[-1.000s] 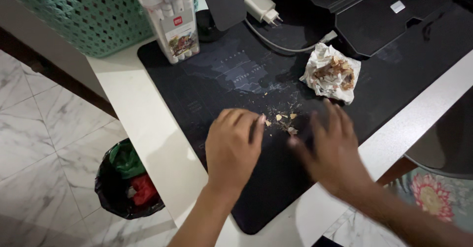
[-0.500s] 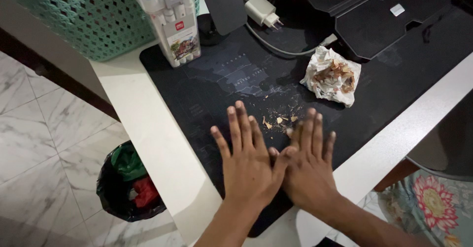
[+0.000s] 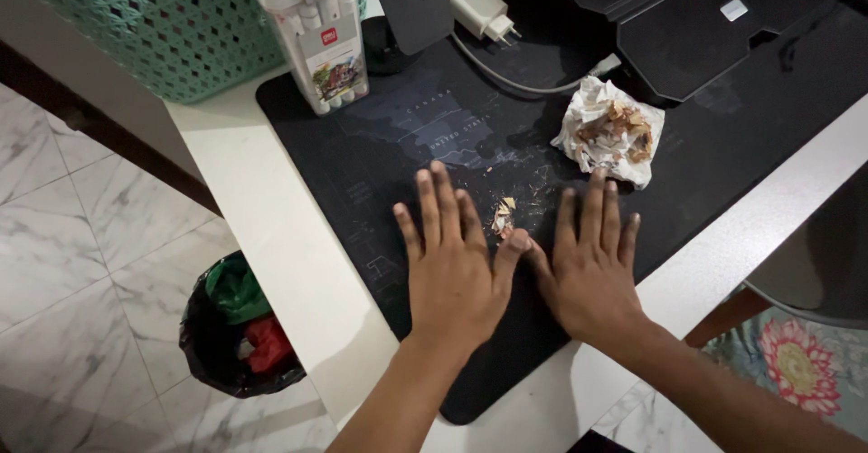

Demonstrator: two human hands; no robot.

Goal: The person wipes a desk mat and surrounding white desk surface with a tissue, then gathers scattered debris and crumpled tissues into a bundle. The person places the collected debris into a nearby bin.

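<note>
On the black desk mat (image 3: pixel 380 159), the left hand (image 3: pixel 452 268) and right hand (image 3: pixel 588 272) lie flat, fingers spread, holding nothing, and seem to be gathering scraps. Next they likely must close together gently. The small pile of shavings (image 3: pixel 503 218) sits between them at 12 o'clock of the thumbs, pale, brown, curled.

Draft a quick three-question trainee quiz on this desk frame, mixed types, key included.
1. True or false: both hands lie flat on the black desk mat.
2. What sits between the left hand and right hand? A) a coin B) a small pile of shavings C) a pen
3. What rests on the crumpled white paper?

Key: 1 true. 2 B. 3 brown shavings.
</note>
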